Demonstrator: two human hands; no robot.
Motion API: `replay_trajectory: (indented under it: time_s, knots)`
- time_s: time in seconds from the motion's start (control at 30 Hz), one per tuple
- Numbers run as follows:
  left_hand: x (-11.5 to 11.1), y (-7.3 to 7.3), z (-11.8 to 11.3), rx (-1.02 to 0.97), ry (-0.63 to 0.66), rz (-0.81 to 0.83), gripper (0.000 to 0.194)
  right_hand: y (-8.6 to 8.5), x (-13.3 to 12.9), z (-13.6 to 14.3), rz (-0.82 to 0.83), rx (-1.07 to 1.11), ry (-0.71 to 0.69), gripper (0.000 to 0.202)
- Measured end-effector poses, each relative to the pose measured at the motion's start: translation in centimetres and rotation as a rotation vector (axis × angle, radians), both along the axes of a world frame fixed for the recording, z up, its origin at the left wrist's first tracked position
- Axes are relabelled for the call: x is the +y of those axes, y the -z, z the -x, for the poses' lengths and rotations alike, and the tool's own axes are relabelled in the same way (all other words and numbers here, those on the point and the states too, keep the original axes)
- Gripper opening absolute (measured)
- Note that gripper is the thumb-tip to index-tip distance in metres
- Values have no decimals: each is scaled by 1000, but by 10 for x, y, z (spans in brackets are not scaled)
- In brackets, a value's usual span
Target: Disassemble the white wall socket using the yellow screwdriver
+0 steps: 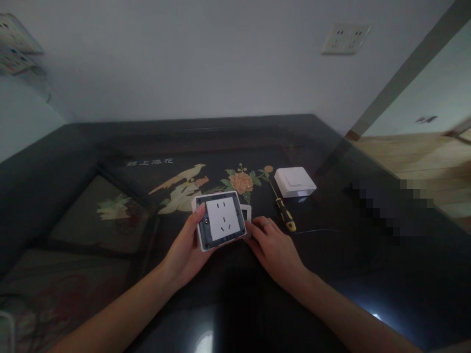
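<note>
Socket unit [222, 218], its slotted face up, is gripped in the left hand [186, 252] above the middle of the counter [331, 260]. The right hand [275, 247] has curled fingers at a white frame [249, 214]; whether they grip it, I cannot tell. A screwdriver [284, 214] and white box [295, 182] lie toward the counter's far right corner.

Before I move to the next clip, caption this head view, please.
Left hand holds an uncovered socket; right hand grips a white frame beside it.
</note>
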State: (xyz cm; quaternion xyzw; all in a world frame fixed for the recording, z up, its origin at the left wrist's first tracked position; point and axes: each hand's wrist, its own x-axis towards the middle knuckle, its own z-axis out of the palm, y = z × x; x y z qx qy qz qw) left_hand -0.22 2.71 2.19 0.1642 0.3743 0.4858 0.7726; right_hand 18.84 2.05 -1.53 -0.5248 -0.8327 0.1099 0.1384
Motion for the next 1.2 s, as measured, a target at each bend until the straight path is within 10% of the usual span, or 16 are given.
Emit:
replay_trajectory:
  time_s: [0.27, 0.83, 1.2]
  knots:
    - [-2, 7, 3, -34, 18, -31, 53, -21, 4, -46, -198, -119, 178, 22]
    - [-10, 3, -1, 13, 66, 2, 41, -18, 10, -51, 13, -255, 305, 31]
    - [-12, 0, -1, 50, 46, -49, 59, -38, -6, -63, -418, 804, 195, 18]
